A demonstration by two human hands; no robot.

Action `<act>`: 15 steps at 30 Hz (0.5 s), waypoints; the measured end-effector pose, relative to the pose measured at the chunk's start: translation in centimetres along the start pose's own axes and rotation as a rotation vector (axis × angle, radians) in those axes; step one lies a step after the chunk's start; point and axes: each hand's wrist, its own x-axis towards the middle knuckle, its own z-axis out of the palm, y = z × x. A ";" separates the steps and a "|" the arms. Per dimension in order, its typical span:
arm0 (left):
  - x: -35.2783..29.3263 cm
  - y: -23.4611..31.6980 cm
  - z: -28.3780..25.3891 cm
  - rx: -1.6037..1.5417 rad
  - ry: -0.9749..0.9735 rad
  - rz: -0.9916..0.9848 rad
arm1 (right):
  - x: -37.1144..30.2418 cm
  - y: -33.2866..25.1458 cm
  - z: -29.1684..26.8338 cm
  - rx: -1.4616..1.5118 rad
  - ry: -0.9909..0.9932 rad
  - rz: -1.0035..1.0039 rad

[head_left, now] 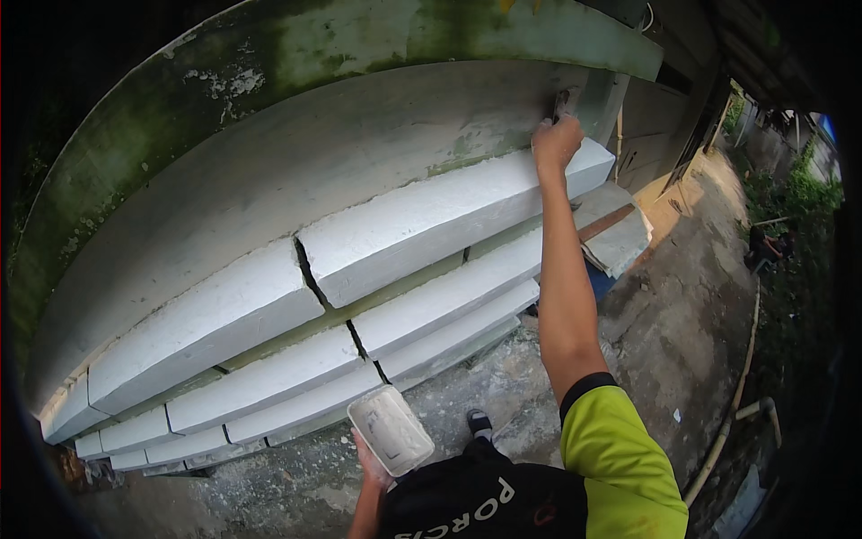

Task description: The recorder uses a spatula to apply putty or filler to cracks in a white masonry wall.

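Presently closed in a fist at the right hand (557, 142), pinching a small dark tool (564, 101), mostly hidden by the fingers. Held up against or close to the grey wall (386, 126), near its right end, just above the top white block (440, 216); cannot tell whether touching at the tip. Low down, with the left hand (370, 460), supporting a white rectangular tray (413, 460) by its lower-left side, near the torso; smeared inside with pale paste (392, 427).

Farther out: below the wall, more white blocks (269, 382) in stepped rows, split by narrow dark gaps. Above, a curved green-stained ledge (359, 40), flaking in places. Beyond the right forearm, a brown strip (606, 223). Underfoot, rough grey ground (664, 305); near the tray, a dark shoe (479, 420). Far right, a long thin pole (741, 391) beside greenery.
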 end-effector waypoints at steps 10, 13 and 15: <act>1.5 1.0 5.7 -0.059 -0.026 -0.005 | -16.3 -6.7 -13.5 0.731 -0.374 0.176; 3.0 0.4 6.1 -0.071 -0.042 -0.047 | -19.8 -5.9 -18.2 0.887 -0.438 0.303; 3.8 0.5 6.8 -0.057 -0.081 -0.080 | -22.4 -4.8 -19.6 0.948 -0.485 0.362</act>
